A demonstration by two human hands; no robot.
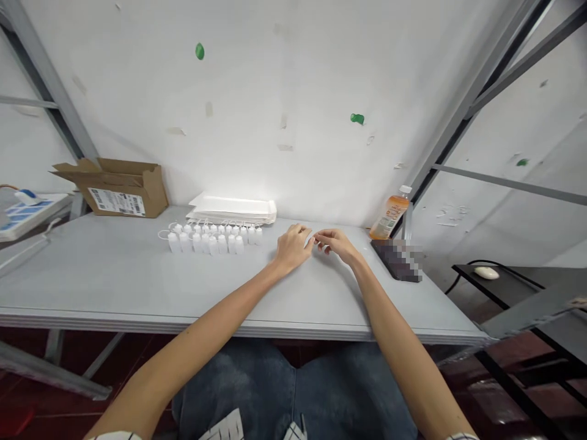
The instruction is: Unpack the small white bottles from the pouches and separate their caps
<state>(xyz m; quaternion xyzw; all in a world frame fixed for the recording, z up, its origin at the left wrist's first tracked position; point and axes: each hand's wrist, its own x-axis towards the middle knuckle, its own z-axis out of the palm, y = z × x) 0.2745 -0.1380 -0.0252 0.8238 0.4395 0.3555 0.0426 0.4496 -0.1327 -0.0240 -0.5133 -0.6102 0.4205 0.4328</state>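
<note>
Right now, the fingers of the left hand [290, 249] and those of the right hand [338, 243] meet just above the grey worktop [293, 293], their tips close together. The left fingers are bent, with the thumb reaching toward the right hand; the right fingers are drawn in near the thumb, with little gap showing. Whether something small is pinched at the tips is too small to tell.

To the left of the fingers, well apart from them, the small white bottles [213, 245] stand upright on the worktop in a close group, roughly in rows. Thin white loops show at some of their tops, one sticking out at the left end of the group. Just behind them, also left of the fingers and farther from the person, lies a stack of flat white trays or boxes [232, 209]. Farther left again is an open cardboard box [121, 189], flaps up, a printed label on its front.

To the right of the fingers, a bottle of orange drink [391, 215] with a white cap is by the wall, and a dark flat object [397, 260], partly blurred out, lies just in front of it. Much farther right, off the worktop, a white computer mouse [486, 272] rests on a black shelf [513, 284].
</note>
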